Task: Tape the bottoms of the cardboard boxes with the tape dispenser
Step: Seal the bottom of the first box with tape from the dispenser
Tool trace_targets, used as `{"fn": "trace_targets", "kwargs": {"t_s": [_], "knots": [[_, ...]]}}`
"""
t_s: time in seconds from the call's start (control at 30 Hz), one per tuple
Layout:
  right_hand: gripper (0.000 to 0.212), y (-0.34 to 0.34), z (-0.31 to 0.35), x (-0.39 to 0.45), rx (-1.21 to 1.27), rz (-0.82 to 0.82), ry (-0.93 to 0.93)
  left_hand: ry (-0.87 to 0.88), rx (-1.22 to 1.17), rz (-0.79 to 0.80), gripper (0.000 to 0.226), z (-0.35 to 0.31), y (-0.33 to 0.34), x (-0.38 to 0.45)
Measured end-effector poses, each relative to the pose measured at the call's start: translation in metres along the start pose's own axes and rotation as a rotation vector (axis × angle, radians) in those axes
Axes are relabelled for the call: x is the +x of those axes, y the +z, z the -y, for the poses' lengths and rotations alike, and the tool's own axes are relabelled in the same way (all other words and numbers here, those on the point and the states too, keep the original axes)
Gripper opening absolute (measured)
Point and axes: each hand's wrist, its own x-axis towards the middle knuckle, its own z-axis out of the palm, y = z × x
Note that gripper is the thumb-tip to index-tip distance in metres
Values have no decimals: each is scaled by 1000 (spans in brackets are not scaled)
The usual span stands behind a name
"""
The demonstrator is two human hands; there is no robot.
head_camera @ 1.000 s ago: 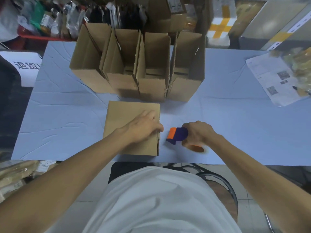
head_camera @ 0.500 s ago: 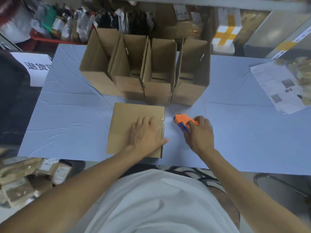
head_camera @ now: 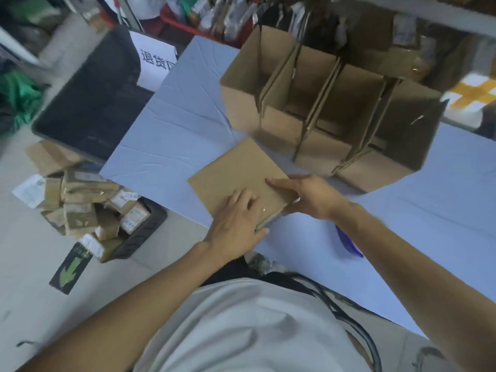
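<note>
- One flat brown cardboard box (head_camera: 239, 173) lies bottom-up near the front edge of the pale blue cloth-covered table (head_camera: 171, 135); its face is smooth and matt, with a glossy strip of clear tape (head_camera: 264, 209) at the near right edge.
- Left hand (head_camera: 236, 224): palm down on the box, fingers straight and spread, pressing by the taped edge.
- Right hand (head_camera: 311, 197): fingers lie along the top of the box's right edge, thumb curled under it, so it grips that edge.
- One blue tape dispenser (head_camera: 349, 244) lies on the cloth just under the right forearm, mostly hidden and blurred; neither hand touches it.
- Four upright open brown cardboard boxes (head_camera: 330, 116) stand in a row behind the flat one, walls touching, flaps raised; contents cannot be made out.
- One black bin (head_camera: 142, 232) on the floor left of the table holds a heap of small brown taped parcels with white labels; several overflow.
- One large black tub (head_camera: 94, 103) sits beside the table's left edge, with a white printed sign (head_camera: 157, 63) propped against it.
- The cloth shows fine creases.
</note>
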Motion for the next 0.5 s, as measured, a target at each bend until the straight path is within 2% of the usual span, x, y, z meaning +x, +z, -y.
{"fn": "trace_targets", "kwargs": {"t_s": [0.17, 0.23, 0.3, 0.37, 0.43, 0.5], "knots": [[74, -30, 24, -2, 97, -46, 59, -41, -139, -374, 16, 20, -43, -14], [64, -32, 42, 4, 129, -137, -9, -103, -190, -380, 19, 29, -59, -5], [44, -27, 63, 16, 319, -292, -123, -183, -254, -305, 28, 43, -75, 9], [28, -21, 77, 32, 421, -449, -127, -214, -253, -241, 32, 58, -86, 23], [22, -20, 85, 48, 471, -490, -72, -206, -220, -237, 28, 69, -89, 33], [18, -20, 89, 59, 509, -459, -45, -213, -252, -284, 17, 71, -86, 41]]}}
